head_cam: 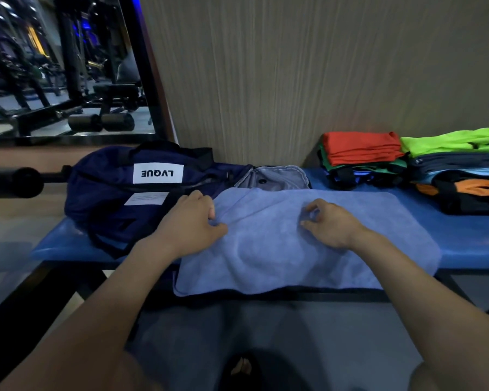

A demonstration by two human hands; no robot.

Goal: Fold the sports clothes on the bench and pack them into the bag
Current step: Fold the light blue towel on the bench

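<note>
A light blue towel [288,249] lies spread across the blue bench [463,235], its near edge hanging over the front. My left hand [192,221] pinches a fold of the towel near its left edge. Further right, my right hand [331,221] hovers over or touches the towel's middle, fingers curled, thumb and fingertips slightly apart. A navy duffel bag [119,193] with a white label lies on the bench's left end, its grey-lined opening [277,179] just behind the towel.
Two stacks of folded sports clothes sit at the bench's right end: an orange-topped stack [362,153] and a neon-green-topped stack [458,165]. A wood-panel wall [322,66] rises behind the bench. Gym machines [68,80] stand at the far left.
</note>
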